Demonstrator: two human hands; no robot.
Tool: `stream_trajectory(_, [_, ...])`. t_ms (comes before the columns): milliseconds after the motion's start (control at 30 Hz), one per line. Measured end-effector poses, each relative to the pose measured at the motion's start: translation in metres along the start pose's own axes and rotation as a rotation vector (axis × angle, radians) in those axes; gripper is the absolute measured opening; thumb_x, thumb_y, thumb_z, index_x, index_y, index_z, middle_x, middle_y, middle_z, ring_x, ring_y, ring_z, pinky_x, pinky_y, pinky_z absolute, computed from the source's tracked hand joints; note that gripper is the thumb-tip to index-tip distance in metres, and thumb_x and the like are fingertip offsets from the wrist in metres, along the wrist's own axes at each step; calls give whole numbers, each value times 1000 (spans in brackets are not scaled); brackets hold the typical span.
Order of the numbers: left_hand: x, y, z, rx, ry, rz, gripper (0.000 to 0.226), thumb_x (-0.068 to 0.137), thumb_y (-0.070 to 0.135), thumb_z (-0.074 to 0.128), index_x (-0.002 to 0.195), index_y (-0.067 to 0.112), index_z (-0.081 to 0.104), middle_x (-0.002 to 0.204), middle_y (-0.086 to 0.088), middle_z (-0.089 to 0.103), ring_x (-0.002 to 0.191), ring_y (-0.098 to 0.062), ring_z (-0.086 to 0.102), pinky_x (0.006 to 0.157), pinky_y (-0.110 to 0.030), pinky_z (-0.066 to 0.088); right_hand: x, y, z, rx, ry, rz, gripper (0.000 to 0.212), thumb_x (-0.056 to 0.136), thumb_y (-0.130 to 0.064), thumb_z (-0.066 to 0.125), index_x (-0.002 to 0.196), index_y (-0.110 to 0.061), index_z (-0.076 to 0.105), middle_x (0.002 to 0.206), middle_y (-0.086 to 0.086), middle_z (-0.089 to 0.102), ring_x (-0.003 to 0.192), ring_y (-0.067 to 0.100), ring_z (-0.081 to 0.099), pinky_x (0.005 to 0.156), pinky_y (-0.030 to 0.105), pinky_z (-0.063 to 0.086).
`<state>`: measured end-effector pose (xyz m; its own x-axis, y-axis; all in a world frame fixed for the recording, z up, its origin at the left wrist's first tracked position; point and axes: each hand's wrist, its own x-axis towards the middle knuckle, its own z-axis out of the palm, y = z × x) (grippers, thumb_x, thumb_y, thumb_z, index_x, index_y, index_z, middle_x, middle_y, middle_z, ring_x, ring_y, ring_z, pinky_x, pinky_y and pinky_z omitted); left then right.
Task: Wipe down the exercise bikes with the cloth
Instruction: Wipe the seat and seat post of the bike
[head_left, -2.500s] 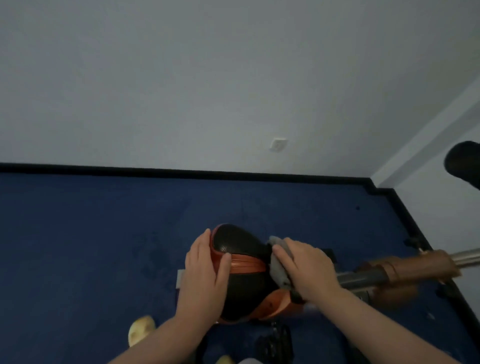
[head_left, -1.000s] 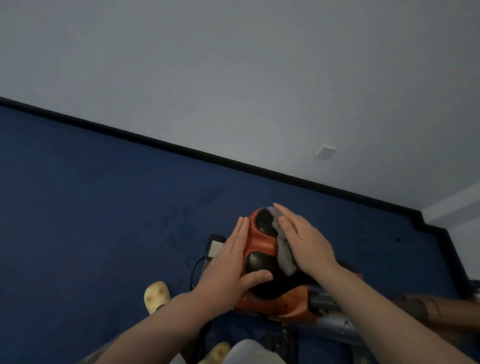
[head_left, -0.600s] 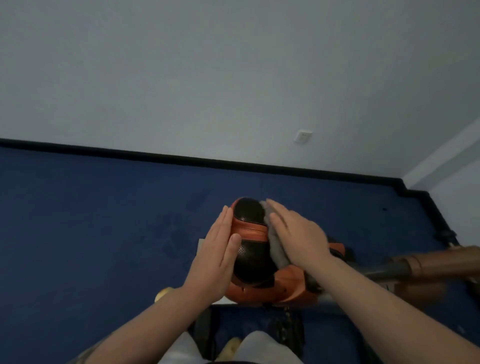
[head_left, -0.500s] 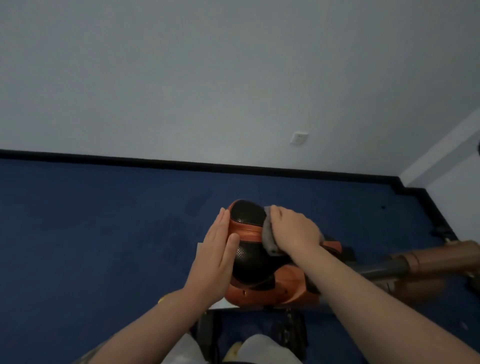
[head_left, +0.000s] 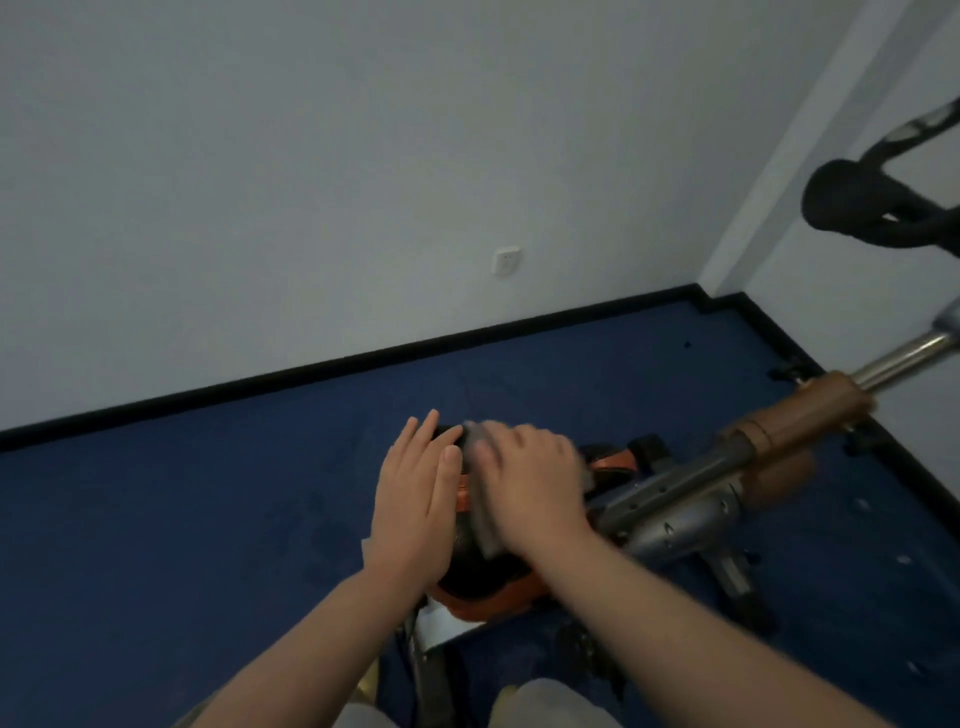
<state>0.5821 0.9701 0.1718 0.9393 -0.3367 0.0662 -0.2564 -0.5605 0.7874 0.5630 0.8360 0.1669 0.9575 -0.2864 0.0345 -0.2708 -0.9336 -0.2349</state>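
The grey-and-brown metal exercise bike frame (head_left: 691, 493) stands on dark blue carpet (head_left: 156, 519), its black-and-orange padded saddle (head_left: 483, 577) nearest. The left hand (head_left: 415, 499) rests flat and uncurled against the saddle's side, steadying it. The right hand (head_left: 530, 488) presses the small grey cloth (head_left: 485, 525) onto the saddle top; blur hides whether it's clutched. Judged risk: cloth bunching, skipping the orange rim

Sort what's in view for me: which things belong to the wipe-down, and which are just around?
In the job:
- grey cloth, pressed on the seat under the right hand
- bike seat, black and orange
- left hand, flat against the seat's side
- bike frame
- handlebar

Just around:
- wall socket
- blue carpet
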Motion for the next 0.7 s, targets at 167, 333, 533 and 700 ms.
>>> stream_trajectory(167, [20, -9, -13, 128, -101, 162, 49, 95, 52, 17, 115, 33, 58, 129, 17, 53, 128, -4, 41, 116, -36, 20, -6, 40, -11, 58, 29, -23, 48, 94, -51, 26, 109, -28, 65, 102, -2, 67, 98, 22, 60, 89, 39, 42])
stream_trajectory(333, [67, -14, -27, 188, -245, 251, 40, 101, 41, 30, 91, 25, 66, 92, 11, 62, 90, -9, 52, 89, -36, 42, 20, 51, -14, 108, 45, 472, 38, 97, -46, 40, 88, -20, 66, 95, 3, 67, 97, 25, 60, 86, 41, 44])
stream_trajectory(533, [88, -22, -15, 109, -475, 351, 31, 99, 46, 38, 100, 34, 67, 98, 17, 61, 92, 1, 50, 83, -25, 42, -12, -3, 14, 110, 228, 417, 48, 101, -44, 29, 131, -20, 58, 139, 1, 50, 141, 24, 29, 117, 45, 15])
stream_trajectory(700, [91, -33, -9, 25, -508, 303, 29, 99, 47, 37, 100, 45, 66, 95, 27, 62, 92, 18, 49, 71, -9, 33, 20, 19, -9, 328, 254, 935, 51, 103, -39, 35, 147, -14, 39, 150, 14, 37, 138, 28, 30, 114, 38, 22])
